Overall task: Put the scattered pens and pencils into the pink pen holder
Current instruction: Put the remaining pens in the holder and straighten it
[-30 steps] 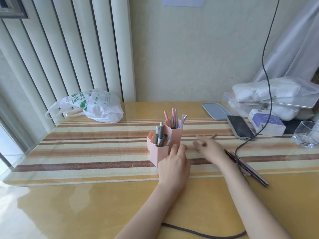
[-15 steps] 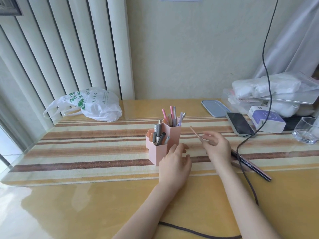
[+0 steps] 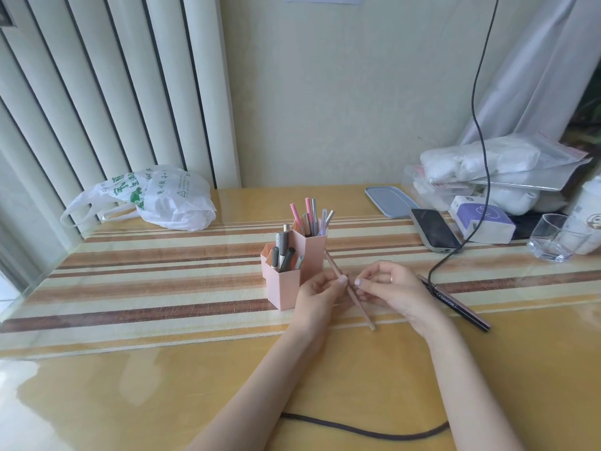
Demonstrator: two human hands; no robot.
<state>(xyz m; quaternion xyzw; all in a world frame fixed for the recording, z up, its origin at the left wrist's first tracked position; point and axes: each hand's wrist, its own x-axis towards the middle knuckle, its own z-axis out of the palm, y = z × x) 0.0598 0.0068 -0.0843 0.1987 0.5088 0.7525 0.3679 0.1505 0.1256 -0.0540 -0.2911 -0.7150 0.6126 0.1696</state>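
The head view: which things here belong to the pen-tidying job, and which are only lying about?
Belong to the job:
- pink hexagonal plastic pen holder
- thin brown wooden pencil, held by left hand and right hand
- black marker pen on the table

Lying about:
- white plastic bag
- dark phone
- clear drinking glass
- black cable

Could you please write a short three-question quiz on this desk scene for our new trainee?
1. True or false: the brown pencil is already standing inside the pink pen holder.
2. Which hands touch the pencil? A) left hand only B) right hand only C) both
3. Fill in: the dark pens not yet collected lie on the table beside the person's ____ wrist.

Key:
1. False; it is held slanted just right of the holder.
2. C; fingertips of both hands pinch its middle.
3. Right; they lie under the black cable.
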